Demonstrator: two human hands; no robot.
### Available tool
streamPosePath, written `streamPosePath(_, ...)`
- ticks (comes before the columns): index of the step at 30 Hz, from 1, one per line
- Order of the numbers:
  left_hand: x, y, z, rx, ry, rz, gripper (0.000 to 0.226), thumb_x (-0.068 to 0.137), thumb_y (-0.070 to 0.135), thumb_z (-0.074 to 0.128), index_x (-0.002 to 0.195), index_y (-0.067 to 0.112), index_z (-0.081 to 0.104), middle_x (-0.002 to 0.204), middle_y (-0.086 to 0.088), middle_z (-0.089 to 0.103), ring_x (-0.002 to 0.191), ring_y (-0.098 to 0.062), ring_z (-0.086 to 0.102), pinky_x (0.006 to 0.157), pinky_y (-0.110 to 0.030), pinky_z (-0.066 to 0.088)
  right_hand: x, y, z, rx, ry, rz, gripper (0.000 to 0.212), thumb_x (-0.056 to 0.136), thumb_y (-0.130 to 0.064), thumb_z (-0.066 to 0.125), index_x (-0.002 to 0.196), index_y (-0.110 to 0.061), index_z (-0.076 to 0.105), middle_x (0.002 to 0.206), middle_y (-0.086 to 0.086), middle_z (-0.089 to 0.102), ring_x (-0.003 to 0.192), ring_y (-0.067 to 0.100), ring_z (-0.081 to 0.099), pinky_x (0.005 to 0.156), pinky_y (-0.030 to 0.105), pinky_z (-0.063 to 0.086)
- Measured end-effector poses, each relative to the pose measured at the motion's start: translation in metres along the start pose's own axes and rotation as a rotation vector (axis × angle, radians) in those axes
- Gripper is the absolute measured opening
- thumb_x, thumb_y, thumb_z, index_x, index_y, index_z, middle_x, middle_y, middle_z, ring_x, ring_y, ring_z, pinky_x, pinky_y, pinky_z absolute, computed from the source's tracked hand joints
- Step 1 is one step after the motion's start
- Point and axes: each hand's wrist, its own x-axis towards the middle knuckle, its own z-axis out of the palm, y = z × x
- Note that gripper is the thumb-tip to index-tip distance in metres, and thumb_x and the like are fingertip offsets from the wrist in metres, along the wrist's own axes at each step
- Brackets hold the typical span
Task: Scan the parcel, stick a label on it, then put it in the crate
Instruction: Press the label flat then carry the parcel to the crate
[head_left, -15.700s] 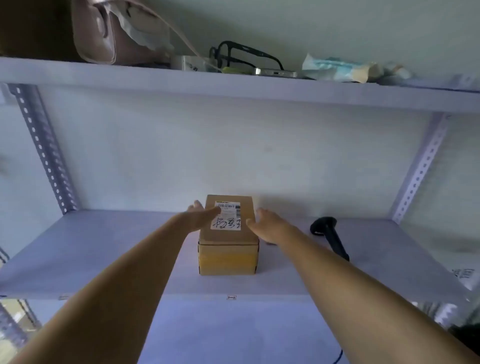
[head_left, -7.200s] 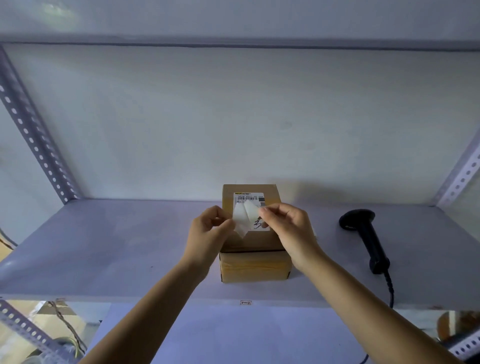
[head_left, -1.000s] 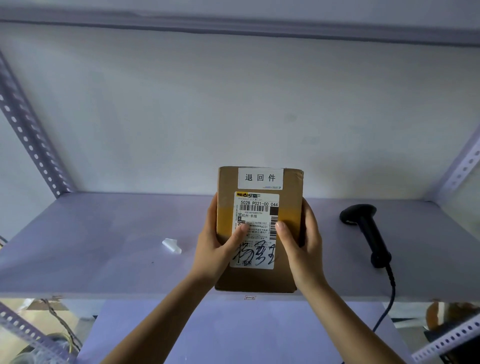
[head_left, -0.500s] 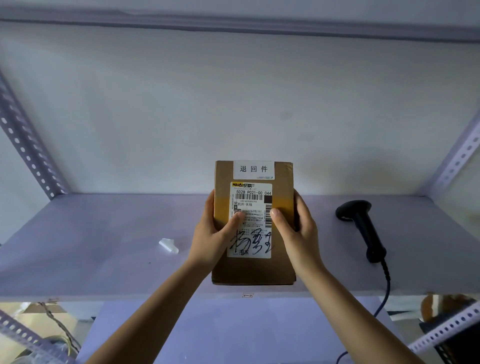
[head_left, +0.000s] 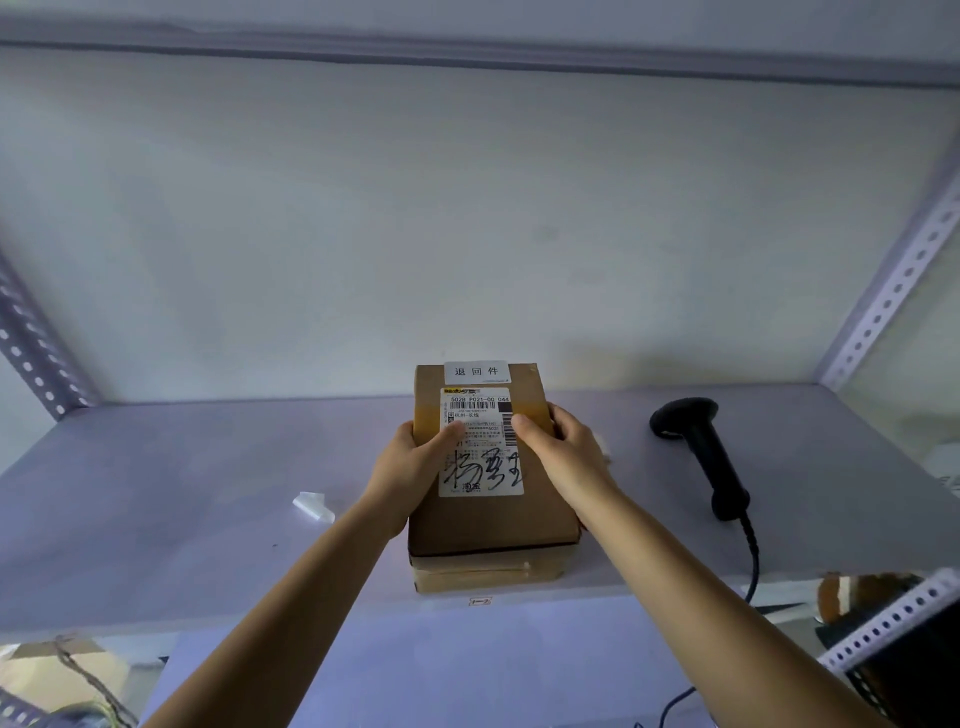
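Observation:
A brown cardboard parcel (head_left: 493, 519) sits near the front edge of the grey shelf (head_left: 182, 493), its top tilted toward me. A small white label (head_left: 476, 371) with printed characters is stuck along its far top edge, above a larger shipping label (head_left: 480, 441) with a barcode and black handwriting. My left hand (head_left: 410, 467) grips the parcel's left side, thumb on the shipping label. My right hand (head_left: 561, 452) grips the right side, thumb also on top. No crate is in view.
A black handheld scanner (head_left: 701, 452) lies on the shelf to the right, its cable running down over the front edge. A crumpled white backing paper (head_left: 313, 505) lies left of the parcel. Perforated metal uprights (head_left: 883, 291) frame both sides, with another shelf above.
Both hands have lowered the parcel from an upright, raised hold down toward the shelf, so its front side now shows. Scanner and backing paper have not moved.

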Motion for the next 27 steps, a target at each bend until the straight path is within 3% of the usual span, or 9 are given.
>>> streamPosePath(4, 0.006, -0.001, -0.001, 0.019, 0.003, -0.021, 0.029, 0.087, 0.038, 0.064, 0.105, 0.015, 0.069, 0.096, -0.007, 0.078, 0.089, -0.026, 0.074, 0.088, -0.047, 0.057, 0.009, 0.004, 0.002, -0.027, -0.018, 0.035, 0.023, 0.086, -0.046, 0.062, 0.105, -0.032, 0.066, 0.094, -0.014, 0.072, 0.087, 0.009, 0.068, 0.074, 0.028, 0.055)
streamPosePath(8, 0.011, -0.002, -0.001, 0.01, 0.017, -0.067, 0.038, 0.086, 0.038, 0.065, 0.112, 0.01, 0.068, 0.1, -0.011, 0.077, 0.093, -0.029, 0.072, 0.091, -0.048, 0.055, 0.013, 0.003, 0.002, -0.06, -0.032, 0.045, 0.015, 0.086, -0.047, 0.062, 0.094, -0.035, 0.064, 0.086, -0.014, 0.072, 0.08, 0.011, 0.069, 0.068, 0.026, 0.053)
streamPosePath(18, 0.014, -0.004, -0.001, 0.012, 0.038, -0.077, 0.046, 0.084, 0.04, 0.066, 0.116, 0.006, 0.063, 0.103, -0.013, 0.075, 0.095, -0.031, 0.071, 0.091, -0.05, 0.055, 0.013, 0.002, 0.003, -0.062, -0.028, 0.061, 0.03, 0.086, -0.048, 0.062, 0.109, -0.027, 0.065, 0.089, -0.013, 0.07, 0.081, 0.008, 0.067, 0.07, 0.025, 0.053)
streamPosePath(21, 0.016, -0.006, -0.002, 0.044, 0.034, -0.056, 0.06, 0.082, 0.046, 0.066, 0.127, 0.007, 0.056, 0.11, -0.013, 0.072, 0.099, -0.031, 0.07, 0.091, -0.049, 0.055, 0.013, 0.001, 0.003, -0.064, -0.026, 0.067, 0.032, 0.086, -0.049, 0.062, 0.109, -0.028, 0.065, 0.09, -0.014, 0.07, 0.082, 0.008, 0.068, 0.068, 0.024, 0.053)
streamPosePath(24, 0.025, -0.003, -0.002, 0.359, 0.164, 0.059, 0.082, 0.083, 0.05, 0.062, 0.148, 0.013, 0.026, 0.139, -0.013, 0.052, 0.122, -0.031, 0.055, 0.1, -0.047, 0.048, 0.013, -0.002, 0.003, -0.061, -0.028, 0.073, 0.033, 0.086, -0.049, 0.062, 0.11, -0.026, 0.065, 0.09, -0.013, 0.071, 0.08, 0.008, 0.069, 0.065, 0.024, 0.054)
streamPosePath(27, 0.045, 0.013, 0.002, 0.737, 0.25, 0.217, 0.082, 0.085, 0.05, 0.053, 0.15, 0.015, 0.019, 0.156, -0.01, 0.029, 0.141, -0.031, 0.031, 0.111, -0.049, 0.03, 0.013, -0.003, 0.002, -0.035, -0.045, 0.09, 0.035, 0.086, -0.048, 0.062, 0.112, -0.024, 0.065, 0.091, -0.009, 0.073, 0.078, 0.01, 0.072, 0.062, 0.023, 0.055)
